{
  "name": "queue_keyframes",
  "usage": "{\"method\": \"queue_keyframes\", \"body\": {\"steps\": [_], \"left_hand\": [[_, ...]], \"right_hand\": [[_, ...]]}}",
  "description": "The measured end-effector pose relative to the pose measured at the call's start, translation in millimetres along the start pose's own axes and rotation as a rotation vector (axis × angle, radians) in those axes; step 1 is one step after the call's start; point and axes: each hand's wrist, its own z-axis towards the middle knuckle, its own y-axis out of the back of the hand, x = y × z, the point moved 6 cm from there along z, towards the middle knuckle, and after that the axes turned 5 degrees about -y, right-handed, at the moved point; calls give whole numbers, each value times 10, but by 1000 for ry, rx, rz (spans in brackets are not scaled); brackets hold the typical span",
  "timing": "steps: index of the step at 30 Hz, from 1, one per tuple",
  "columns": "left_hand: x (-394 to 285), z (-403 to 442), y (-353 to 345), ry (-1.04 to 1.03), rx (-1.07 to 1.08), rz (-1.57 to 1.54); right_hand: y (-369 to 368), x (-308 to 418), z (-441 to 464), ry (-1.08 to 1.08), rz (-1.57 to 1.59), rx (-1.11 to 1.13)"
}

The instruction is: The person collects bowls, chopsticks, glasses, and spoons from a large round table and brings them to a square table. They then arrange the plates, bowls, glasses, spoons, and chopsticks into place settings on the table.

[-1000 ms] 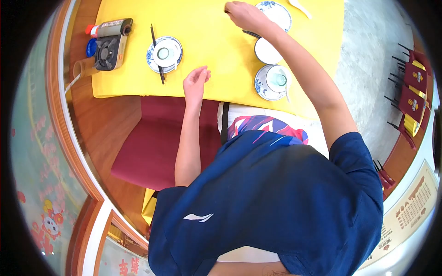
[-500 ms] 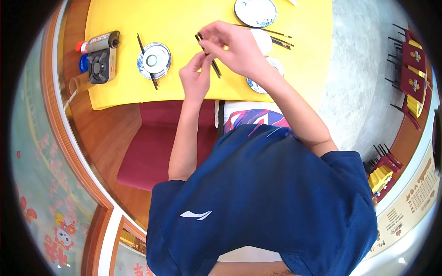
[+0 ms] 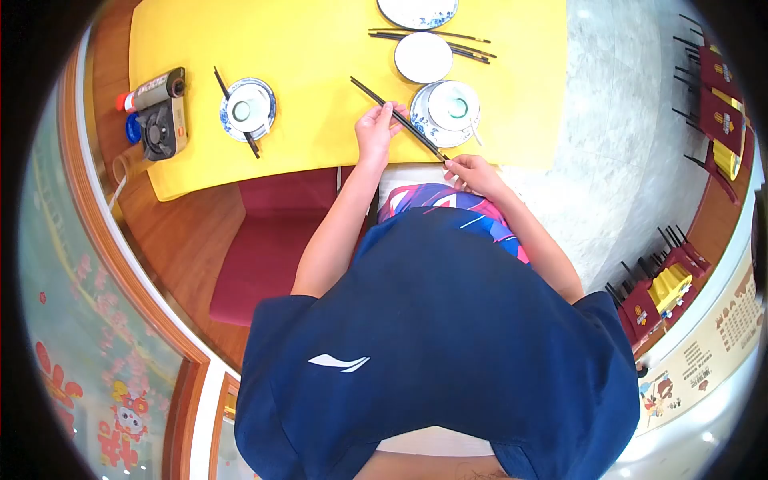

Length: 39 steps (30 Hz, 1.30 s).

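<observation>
A pair of black chopsticks [image 3: 417,131] slants across the left side of a blue-and-white plate setting at the yellow table's front edge. My left hand [image 3: 378,132] is closed on the middle of the pair. At the lower right end, my right hand [image 3: 474,175] pinches the tips. Beside them, a white bowl [image 3: 450,106] with a clear greenish cup in it sits on the patterned plate [image 3: 432,134], a white spoon [image 3: 478,136] at its right. Behind is an upside-down or empty white round dish [image 3: 422,58], with several more chopsticks [image 3: 472,54] lying around it.
On the yellow tablecloth [image 3: 312,88], another setting [image 3: 248,110] with chopsticks stands at left, and a portable gas stove [image 3: 162,128] at the far left corner. A patterned plate [image 3: 418,11] is at the back. A maroon chair [image 3: 268,256] stands at the front edge.
My right hand has come back from the far side of the table toward the front edge. The chopsticks, earlier held upright-looking between both hands, now lie stretched diagonally between them. The view has shifted.
</observation>
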Motion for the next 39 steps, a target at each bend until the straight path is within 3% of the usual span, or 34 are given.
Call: {"method": "queue_keyframes", "body": {"steps": [2, 10, 12, 21, 27, 39], "left_hand": [[208, 43, -28, 41, 17, -22], [467, 41, -211, 102, 40, -32], [474, 69, -201, 125, 51, 86], [246, 373, -173, 222, 255, 684], [138, 630, -205, 162, 317, 919], [140, 568, -218, 176, 317, 875]], "right_hand": [[32, -194, 58, -158, 285, 8], [234, -529, 261, -64, 589, -24], [240, -608, 310, -87, 691, 9], [311, -680, 476, -26, 698, -25], [223, -600, 563, -6, 709, -15], [476, -632, 447, 70, 561, -111]]}}
